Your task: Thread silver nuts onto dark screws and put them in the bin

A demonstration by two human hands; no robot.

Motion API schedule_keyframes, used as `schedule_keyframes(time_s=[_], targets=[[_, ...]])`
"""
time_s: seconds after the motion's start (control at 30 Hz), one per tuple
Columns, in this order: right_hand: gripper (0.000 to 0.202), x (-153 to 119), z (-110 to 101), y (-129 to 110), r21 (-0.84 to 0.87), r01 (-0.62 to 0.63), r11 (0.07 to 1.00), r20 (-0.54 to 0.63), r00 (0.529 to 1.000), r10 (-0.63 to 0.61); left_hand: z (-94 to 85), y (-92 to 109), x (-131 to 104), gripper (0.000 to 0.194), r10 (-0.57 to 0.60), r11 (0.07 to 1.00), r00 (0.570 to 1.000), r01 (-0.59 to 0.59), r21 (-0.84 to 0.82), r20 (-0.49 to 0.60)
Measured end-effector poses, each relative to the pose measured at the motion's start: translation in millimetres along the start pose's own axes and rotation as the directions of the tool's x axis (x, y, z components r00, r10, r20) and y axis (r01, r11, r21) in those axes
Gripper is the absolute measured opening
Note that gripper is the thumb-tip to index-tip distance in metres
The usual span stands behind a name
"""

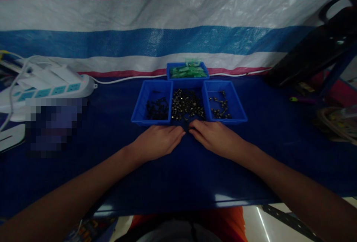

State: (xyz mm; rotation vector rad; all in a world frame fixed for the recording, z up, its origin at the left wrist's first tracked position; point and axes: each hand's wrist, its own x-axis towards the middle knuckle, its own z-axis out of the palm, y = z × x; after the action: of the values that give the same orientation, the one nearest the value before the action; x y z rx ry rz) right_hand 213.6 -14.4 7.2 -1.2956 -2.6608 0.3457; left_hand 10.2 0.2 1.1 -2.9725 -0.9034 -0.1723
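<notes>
Left hand [157, 140] and right hand [216, 136], fingers curled, can't tell if pinching anything, sit at near edge of small metal parts [186, 103] heaped between two side trays [141, 102]; light fingertips should avoid scattering the heap.

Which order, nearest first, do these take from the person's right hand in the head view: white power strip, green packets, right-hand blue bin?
1. Right-hand blue bin: just beyond the right hand.
2. Green packets: farther back, near the middle.
3. White power strip: well over to the left.
</notes>
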Motion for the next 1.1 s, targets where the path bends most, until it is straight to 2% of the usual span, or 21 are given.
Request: schedule_keyframes(time_s=[0.27,0.37,0.5,0.63,0.77,0.93,1.1], targets=[[0.018,0.0,-1.8,-1.6,0.003,0.039,0.999,0.024,0.999,-0.040,-1.6,1.1,0.2,0.030,-0.034,0.999,0.999,0.034,-0.040,0.001],[0.016,-0.2,-3.8,-2.6,0.018,0.032,0.999,0.027,0.999,-0.033,0.8,1.7,-0.1,0.029,-0.032,0.998,0.998,0.030,-0.054,-0.051],[0.016,-0.3,-6.4,-3.9,0.022,0.023,0.999,0.040,0.999,-0.024,5.7,1.6,-1.1,0.022,0.020,0.997,0.989,-0.031,-0.071,-0.150],[0.016,-0.9,-7.1,-4.0,0.028,0.069,0.997,0.049,0.996,-0.070,7.3,1.4,-1.0,0.018,0.044,0.992,0.977,-0.067,-0.105,-0.211],[0.016,-1.4,-3.1,-2.8,0.020,0.099,0.995,0.039,0.994,-0.099,6.6,2.4,0.4,0.019,0.051,0.987,0.979,-0.079,-0.138,-0.196],[0.014,-1.6,-1.1,-2.6,0.015,0.070,0.997,0.024,0.997,-0.071,6.2,3.4,2.1,0.019,0.034,0.980,0.987,-0.064,-0.188,-0.160],[0.008,-3.4,-8.8,-3.8,0.038,0.118,0.992,0.084,0.989,-0.120,4.9,3.1,1.8,0.021,0.075,0.988,0.989,-0.091,-0.124,-0.128]])
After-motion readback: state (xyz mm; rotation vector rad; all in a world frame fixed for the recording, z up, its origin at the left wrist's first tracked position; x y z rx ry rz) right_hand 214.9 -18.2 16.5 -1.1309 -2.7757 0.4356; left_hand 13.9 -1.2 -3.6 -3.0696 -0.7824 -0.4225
